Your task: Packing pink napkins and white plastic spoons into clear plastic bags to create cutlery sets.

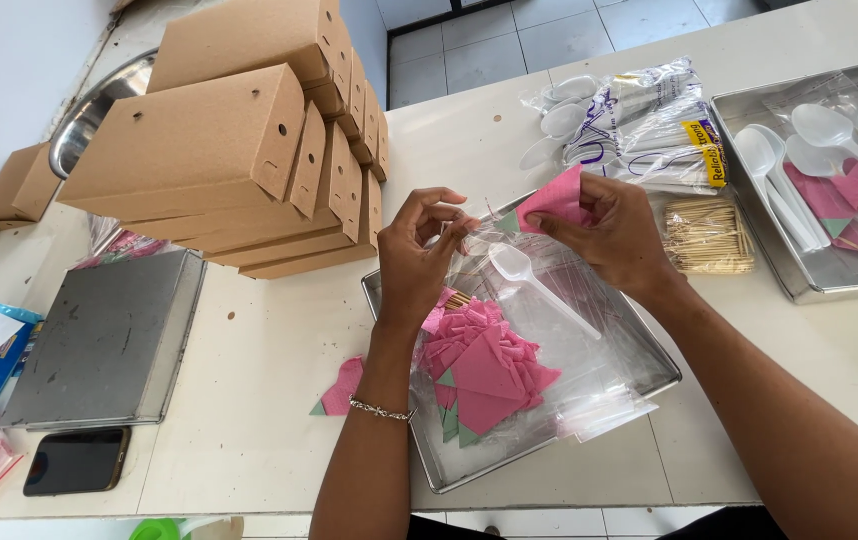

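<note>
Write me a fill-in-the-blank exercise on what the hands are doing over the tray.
1. The right hand pinches a folded ___ napkin.
2. The left hand holds open a clear plastic ___.
3. A white plastic ___ lies inside the sleeve.
4. Behind the tray stand stacked ___ boxes.

Missing words: pink; sleeve; spoon; cardboard

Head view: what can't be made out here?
- Clear sleeve: whether its mouth is open, film too transparent.
- Steel bowl: mostly hidden behind cardboard boxes.
- Right tray: cut by frame edge.
- Left hand fingertip grip: too small to tell.
- Right hand covers part of pink napkin.
</note>
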